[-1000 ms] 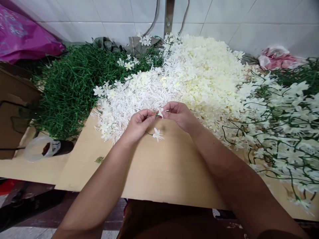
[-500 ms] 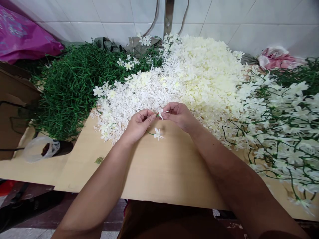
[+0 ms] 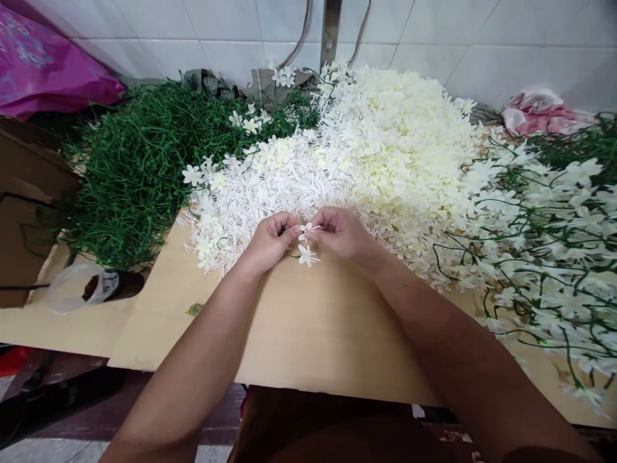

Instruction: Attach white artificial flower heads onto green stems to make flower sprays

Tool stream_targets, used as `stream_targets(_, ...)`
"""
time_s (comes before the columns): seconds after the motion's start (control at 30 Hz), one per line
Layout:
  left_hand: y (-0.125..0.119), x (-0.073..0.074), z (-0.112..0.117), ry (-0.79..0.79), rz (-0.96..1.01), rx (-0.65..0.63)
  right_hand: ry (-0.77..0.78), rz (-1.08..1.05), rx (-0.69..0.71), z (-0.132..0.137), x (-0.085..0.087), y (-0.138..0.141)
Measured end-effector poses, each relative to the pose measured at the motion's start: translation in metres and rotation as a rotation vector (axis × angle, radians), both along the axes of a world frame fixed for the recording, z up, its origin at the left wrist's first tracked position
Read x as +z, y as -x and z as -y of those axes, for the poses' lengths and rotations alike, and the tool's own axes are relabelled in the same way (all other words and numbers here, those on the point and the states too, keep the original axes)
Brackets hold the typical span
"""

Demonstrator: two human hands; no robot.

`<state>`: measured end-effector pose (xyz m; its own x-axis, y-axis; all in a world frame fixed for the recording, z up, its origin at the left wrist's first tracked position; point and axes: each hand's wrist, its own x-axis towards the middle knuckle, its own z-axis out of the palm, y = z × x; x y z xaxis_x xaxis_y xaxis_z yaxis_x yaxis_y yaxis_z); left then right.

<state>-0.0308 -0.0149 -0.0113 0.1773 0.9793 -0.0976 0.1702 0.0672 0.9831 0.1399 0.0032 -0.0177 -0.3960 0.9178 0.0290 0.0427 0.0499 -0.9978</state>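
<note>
Between my fingertips is a small white artificial flower [image 3: 304,231]. My left hand [image 3: 272,241] is closed in a pinch on a green stem, most of which its fingers hide. A second white blossom [image 3: 307,255] hangs from that stem, just below the hands. With thumb and forefinger, my right hand [image 3: 337,233] pinches the upper flower from the right. Right behind the hands lies a heap of thin white flower pieces [image 3: 289,186], which runs into a mound of cream-white petals [image 3: 409,141].
Green plastic stems [image 3: 144,167] are piled at the left, near a clear plastic cup [image 3: 72,289] lying on its side. Finished-looking flower sprays [image 3: 554,257] spread over the right. Cardboard [image 3: 328,334] covers the tabletop. A pink bag [image 3: 53,64] and a tiled wall [image 3: 222,19] stand behind.
My right hand has dropped slightly and its fingers have curled more around the flower. The upper flower sits lower and further left, closer to the left fingertips. The hanging blossom has risen a little.
</note>
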Motion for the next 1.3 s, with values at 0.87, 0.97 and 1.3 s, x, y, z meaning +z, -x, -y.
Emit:
stream_targets(0.87, 0.006, 0.008, 0.001, 0.074, 0.039, -0.167, 0.207, -0.188, 0.108, 0.000, -0.009, 0.001)
stream_targets(0.97, 0.006, 0.008, 0.001, 0.088, 0.007, -0.155, 0.262, -0.287, 0.103, -0.002, -0.011, -0.002)
stream_targets(1.3, 0.006, 0.002, 0.001, -0.019, -0.044, -0.229, 0.348, -0.334, 0.112, -0.004, -0.010, -0.007)
